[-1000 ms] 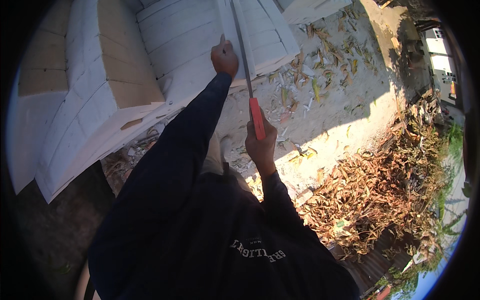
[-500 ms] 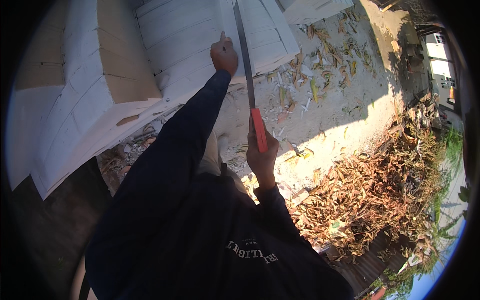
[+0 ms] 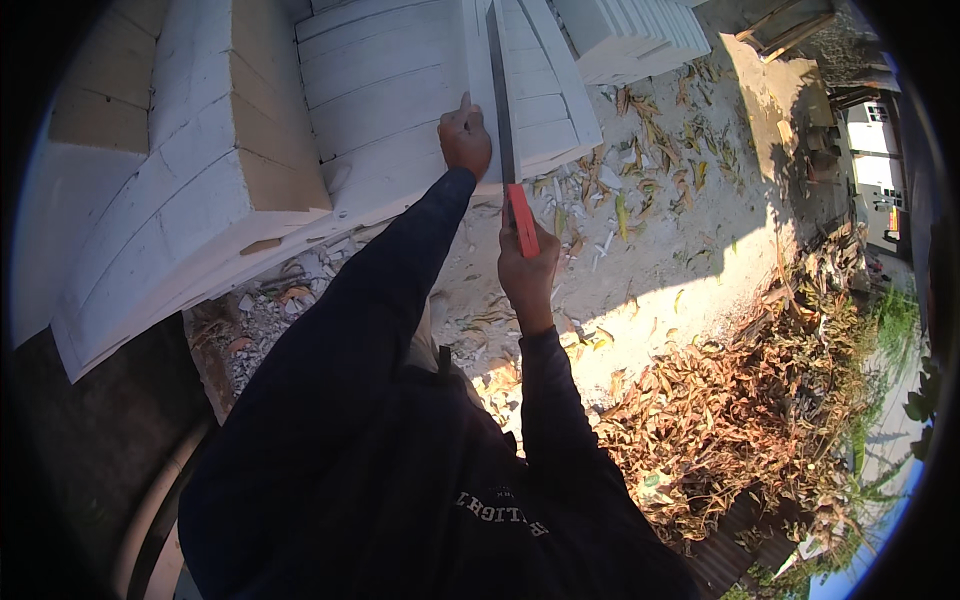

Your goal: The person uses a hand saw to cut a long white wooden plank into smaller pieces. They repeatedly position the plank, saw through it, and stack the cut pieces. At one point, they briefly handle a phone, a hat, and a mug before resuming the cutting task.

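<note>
My right hand point(image 3: 529, 265) is closed around the red handle of a handsaw point(image 3: 500, 90). Its long dark blade points away from me and is seen almost edge-on, lying along a white block point(image 3: 478, 60). Just left of the blade, my left hand point(image 3: 466, 143) grips the near part of that block, index finger stretched forward and the other fingers bent. The finger undersides and the blade's cutting edge are hidden. Beneath are more white blocks point(image 3: 385, 85) laid side by side with narrow seams between them.
Stacked white blocks point(image 3: 190, 150) rise at the left, and a row of thin white slabs point(image 3: 640, 40) stands at the far right. White chips and leaves litter the sandy ground point(image 3: 650, 235). A heap of dry brown leaves point(image 3: 730, 420) lies to the right.
My right hand and the handsaw have moved forward, away from my body. My left hand stays on the block; the whole view has shifted slightly.
</note>
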The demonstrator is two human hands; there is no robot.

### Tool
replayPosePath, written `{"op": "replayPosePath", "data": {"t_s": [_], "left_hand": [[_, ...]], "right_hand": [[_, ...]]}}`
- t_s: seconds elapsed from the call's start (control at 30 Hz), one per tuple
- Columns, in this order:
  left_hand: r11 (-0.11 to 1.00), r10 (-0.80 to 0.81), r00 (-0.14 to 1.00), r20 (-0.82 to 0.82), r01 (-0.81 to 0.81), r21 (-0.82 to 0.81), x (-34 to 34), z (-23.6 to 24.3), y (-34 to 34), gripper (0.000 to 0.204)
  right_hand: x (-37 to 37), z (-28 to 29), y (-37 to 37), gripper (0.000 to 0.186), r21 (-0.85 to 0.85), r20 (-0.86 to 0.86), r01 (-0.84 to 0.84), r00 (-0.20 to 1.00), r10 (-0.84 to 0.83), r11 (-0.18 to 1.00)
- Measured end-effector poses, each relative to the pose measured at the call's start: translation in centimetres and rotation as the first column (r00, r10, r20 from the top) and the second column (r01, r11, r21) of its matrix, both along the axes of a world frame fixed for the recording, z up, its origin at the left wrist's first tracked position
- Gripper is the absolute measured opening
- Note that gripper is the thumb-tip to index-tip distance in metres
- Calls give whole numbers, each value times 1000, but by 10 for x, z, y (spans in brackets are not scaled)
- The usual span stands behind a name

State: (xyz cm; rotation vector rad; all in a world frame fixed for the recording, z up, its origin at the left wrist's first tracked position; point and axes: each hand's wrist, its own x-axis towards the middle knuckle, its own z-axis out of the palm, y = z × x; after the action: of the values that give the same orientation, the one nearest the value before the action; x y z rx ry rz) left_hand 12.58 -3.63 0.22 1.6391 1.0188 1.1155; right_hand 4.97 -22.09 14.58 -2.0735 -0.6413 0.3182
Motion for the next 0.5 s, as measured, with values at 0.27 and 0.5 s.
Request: {"op": "replayPosePath", "data": {"t_s": [0.27,0.5], "left_hand": [[1000,-6,999,-34,5,-28,-5,-6,6,39],[1000,-18,994,-103,21,22,11,-7,0,40]], "right_hand": [[-54,-15,-60,43,58,54,-7,999,4,998],[8,-3,-6,45,-37,-66,-13,998,11,999]]}}
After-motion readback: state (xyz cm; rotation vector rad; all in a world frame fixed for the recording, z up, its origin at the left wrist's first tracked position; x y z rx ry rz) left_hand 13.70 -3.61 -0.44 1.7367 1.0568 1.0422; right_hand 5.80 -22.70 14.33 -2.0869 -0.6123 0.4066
